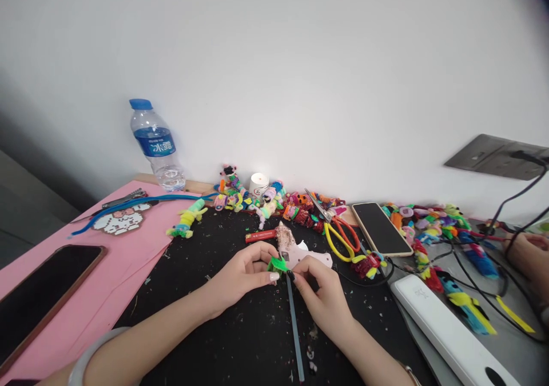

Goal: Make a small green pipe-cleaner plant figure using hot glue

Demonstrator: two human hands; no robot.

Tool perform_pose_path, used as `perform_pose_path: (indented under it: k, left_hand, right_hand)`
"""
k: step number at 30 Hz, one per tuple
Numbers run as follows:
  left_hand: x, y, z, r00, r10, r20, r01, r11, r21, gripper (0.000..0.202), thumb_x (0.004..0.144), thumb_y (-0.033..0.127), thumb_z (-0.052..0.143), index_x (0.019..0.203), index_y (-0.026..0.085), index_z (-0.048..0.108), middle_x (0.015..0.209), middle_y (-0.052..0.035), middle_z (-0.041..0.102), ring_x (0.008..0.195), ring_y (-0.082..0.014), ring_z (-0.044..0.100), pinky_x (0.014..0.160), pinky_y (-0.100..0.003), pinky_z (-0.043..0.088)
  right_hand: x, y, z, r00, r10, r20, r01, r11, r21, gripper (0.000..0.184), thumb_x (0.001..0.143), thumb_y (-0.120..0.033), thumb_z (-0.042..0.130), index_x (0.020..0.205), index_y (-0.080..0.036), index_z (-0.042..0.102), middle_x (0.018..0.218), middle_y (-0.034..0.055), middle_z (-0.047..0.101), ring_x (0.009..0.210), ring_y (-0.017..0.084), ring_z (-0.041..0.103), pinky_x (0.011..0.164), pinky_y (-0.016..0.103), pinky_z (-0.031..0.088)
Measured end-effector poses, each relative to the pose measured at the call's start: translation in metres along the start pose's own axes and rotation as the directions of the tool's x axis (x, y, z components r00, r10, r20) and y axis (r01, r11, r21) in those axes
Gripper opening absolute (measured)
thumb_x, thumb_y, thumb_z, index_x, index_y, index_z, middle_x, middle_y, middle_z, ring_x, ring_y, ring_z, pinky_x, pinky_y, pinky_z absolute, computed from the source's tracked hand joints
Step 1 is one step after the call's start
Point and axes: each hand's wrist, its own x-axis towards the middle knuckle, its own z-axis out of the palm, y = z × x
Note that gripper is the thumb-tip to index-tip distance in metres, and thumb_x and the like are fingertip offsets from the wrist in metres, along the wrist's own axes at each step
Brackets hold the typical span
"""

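Note:
Over the black mat point(193, 334), my left hand point(251, 269) pinches a small bright green fuzzy piece point(278, 265) between thumb and fingers. From the other side my right hand point(321, 289) meets it, thumb and finger closed on a small black bit point(290, 275) at the green piece's edge. Just behind both hands lies a pale pink glue gun point(300, 253), its nozzle end stained brown. A long translucent glue stick point(295, 329) runs from it toward me, beneath the fingers. Beside the gun rests a red box-like strip point(261, 235).
Scissors point(338, 234) with orange and yellow handles lie behind right. Several pipe-cleaner figures point(231, 194) line the wall near a water bottle point(156, 146). Phones point(381, 229) rest on both sides. A white device point(450, 329) and black cables sit right, near another person's hand point(527, 260).

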Motion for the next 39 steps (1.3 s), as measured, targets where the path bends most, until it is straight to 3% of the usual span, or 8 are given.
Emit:
perform_pose_path:
  k: [8, 15, 23, 31, 39]
  left_hand:
    - [-0.0001, -0.0003, -0.0001, 0.999, -0.019, 0.046, 0.017, 0.999, 0.040, 0.026, 0.075, 0.021, 0.062, 0.100, 0.018, 0.055, 0.089, -0.0025, 0.057, 0.075, -0.0132, 0.055, 0.075, -0.030, 0.043]
    - [-0.0012, 0.0016, 0.0002, 0.997, -0.068, 0.040, 0.068, 0.998, 0.016, 0.025, 0.072, 0.022, 0.066, 0.095, 0.017, 0.059, 0.086, -0.0018, 0.058, 0.064, -0.0114, 0.056, 0.069, -0.030, 0.046]
    - [-0.0030, 0.0042, -0.0014, 0.990, -0.136, 0.018, 0.137, 0.990, -0.035, 0.026, 0.072, 0.028, 0.067, 0.096, 0.019, 0.061, 0.094, -0.0039, 0.062, 0.077, -0.0187, 0.065, 0.077, -0.036, 0.048]
    - [-0.0014, 0.0033, -0.0024, 0.996, -0.086, -0.030, 0.088, 0.993, 0.083, 0.023, 0.075, 0.031, 0.064, 0.094, 0.017, 0.062, 0.081, -0.0047, 0.068, 0.075, -0.0235, 0.068, 0.075, -0.038, 0.050]
    - [-0.0009, 0.0001, -0.0059, 1.000, -0.024, -0.015, 0.025, 0.991, 0.134, 0.024, 0.075, 0.031, 0.063, 0.094, 0.016, 0.061, 0.085, -0.0062, 0.068, 0.077, -0.0239, 0.068, 0.075, -0.036, 0.051]
  right_hand:
    - [0.0018, 0.0010, 0.0005, 1.000, 0.011, 0.022, -0.011, 1.000, 0.006, 0.013, 0.084, -0.018, 0.047, 0.073, -0.019, 0.053, 0.064, -0.0006, 0.053, 0.058, 0.013, 0.048, 0.054, 0.023, 0.038]
    - [0.0011, -0.0005, -0.0011, 0.999, 0.023, 0.031, -0.023, 1.000, -0.001, 0.013, 0.083, -0.018, 0.049, 0.071, -0.019, 0.054, 0.064, -0.0008, 0.054, 0.057, 0.013, 0.048, 0.053, 0.023, 0.038]
    - [0.0034, 0.0011, -0.0029, 0.999, 0.046, 0.020, -0.045, 0.999, -0.018, 0.014, 0.083, -0.017, 0.049, 0.071, -0.019, 0.055, 0.064, -0.0009, 0.055, 0.057, 0.013, 0.048, 0.054, 0.023, 0.038]
    - [0.0037, 0.0012, -0.0025, 1.000, 0.026, 0.011, -0.026, 0.999, -0.036, 0.014, 0.083, -0.015, 0.049, 0.070, -0.019, 0.054, 0.062, -0.0018, 0.053, 0.055, 0.012, 0.047, 0.052, 0.022, 0.037]
    - [0.0031, 0.0009, -0.0026, 1.000, 0.020, 0.013, -0.019, 0.999, -0.038, 0.014, 0.082, -0.014, 0.049, 0.070, -0.019, 0.054, 0.062, -0.0021, 0.052, 0.056, 0.012, 0.047, 0.052, 0.022, 0.037]
